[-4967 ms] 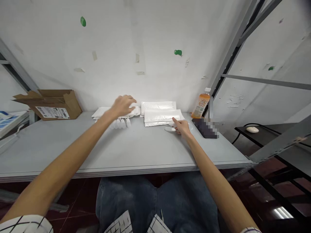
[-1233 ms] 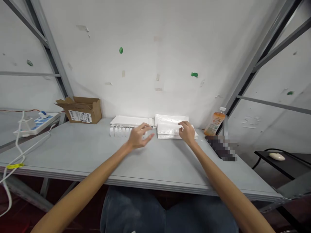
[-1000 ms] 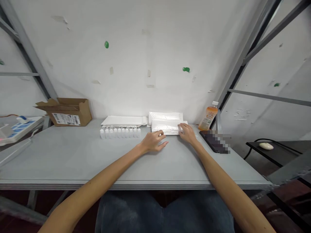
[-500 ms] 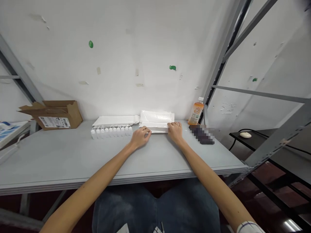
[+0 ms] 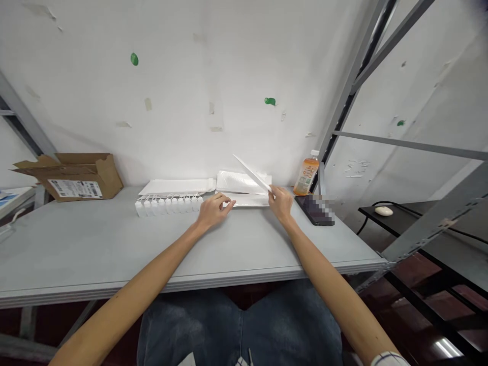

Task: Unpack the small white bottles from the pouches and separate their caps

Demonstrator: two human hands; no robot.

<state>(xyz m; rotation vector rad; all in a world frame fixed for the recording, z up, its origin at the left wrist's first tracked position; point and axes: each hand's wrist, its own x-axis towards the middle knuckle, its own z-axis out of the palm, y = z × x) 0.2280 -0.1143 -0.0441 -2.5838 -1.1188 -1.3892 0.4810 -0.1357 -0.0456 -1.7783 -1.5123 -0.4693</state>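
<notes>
My right hand (image 5: 281, 203) pinches the lower right end of a thin, flat white padded envelope (image 5: 249, 173), which is seen nearly edge-on and slants up to the left. Beneath it lies a pile of glossy white padded envelopes (image 5: 229, 182) against the wall. My left hand (image 5: 215, 209) is by the pile's left front corner, thumb and fingers apart, with nothing seen in it. Left of that hand stands a row of small white bottle-shaped pieces (image 5: 168, 206) with loops on top. Behind the row lies a flat white stack (image 5: 175, 186).
An opened cardboard box (image 5: 82, 178) stands at the back left of the grey table (image 5: 114, 249). To the right are an orange drink bottle (image 5: 307, 175) and a dark phone (image 5: 318, 211), partly blurred. A metal shelf post (image 5: 339, 127) rises behind them. A white mouse (image 5: 383, 211) rests on a black shelf.
My right hand has lifted one white envelope off the pile, tilting it up from lying flat. My left hand's fingers have spread apart. The view has shifted slightly.
</notes>
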